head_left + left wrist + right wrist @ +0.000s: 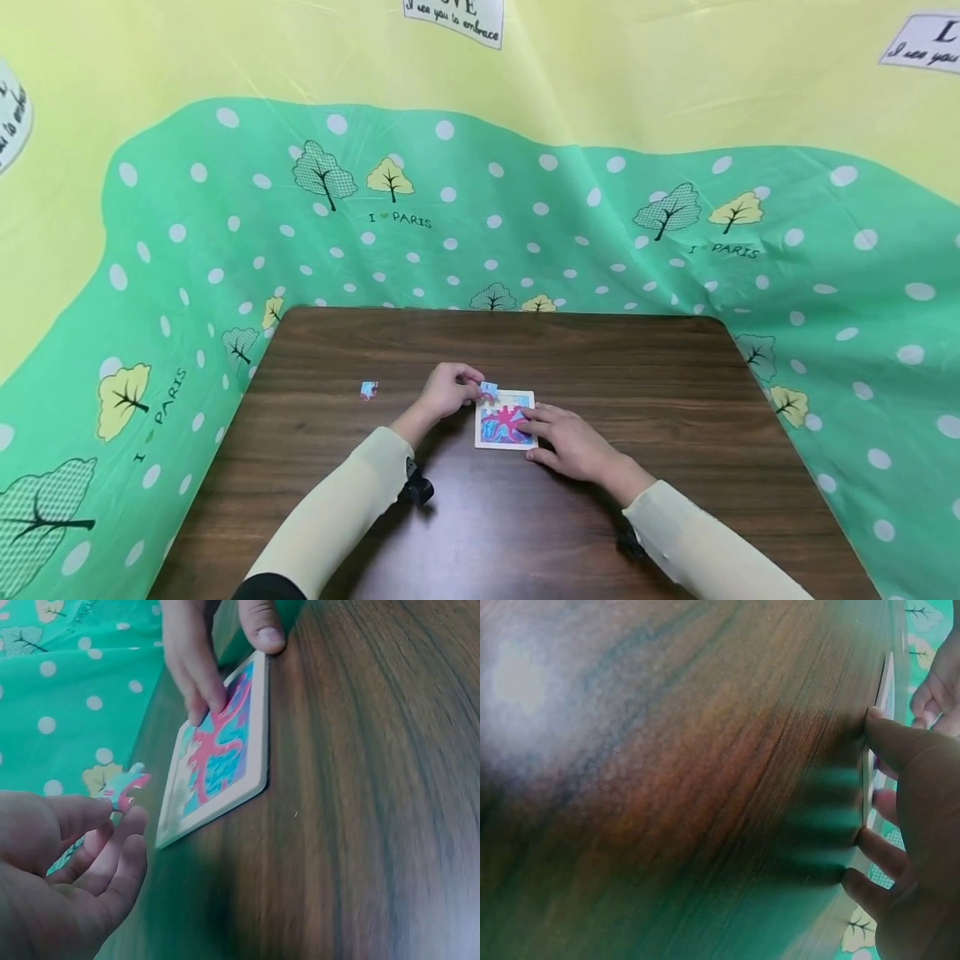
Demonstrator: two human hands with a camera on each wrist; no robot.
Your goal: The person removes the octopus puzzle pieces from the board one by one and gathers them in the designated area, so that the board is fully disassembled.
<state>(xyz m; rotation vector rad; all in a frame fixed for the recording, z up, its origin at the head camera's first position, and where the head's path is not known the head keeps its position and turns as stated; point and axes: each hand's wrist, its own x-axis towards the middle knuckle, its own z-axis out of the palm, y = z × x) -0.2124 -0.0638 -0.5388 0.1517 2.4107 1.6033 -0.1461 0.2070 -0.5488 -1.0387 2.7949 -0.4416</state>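
Note:
A puzzle board (506,445) with a white frame and a pink octopus-like picture on blue lies flat on the table. My left hand (447,390) pinches a jigsaw piece (488,389) between thumb and fingertips, over the board's upper left corner. In the left wrist view this puzzle piece (126,787) is pale blue and pink, held up beside the frame. My right hand (568,442) rests at the board's right side, with fingers lying on the picture and the thumb (264,630) at the frame's edge. In the right wrist view the board (868,784) shows only edge-on.
Another jigsaw piece (368,390) lies on the brown wooden table (337,350) left of my left hand. A green and yellow cloth (480,200) with dots and trees hangs along the table's back and sides.

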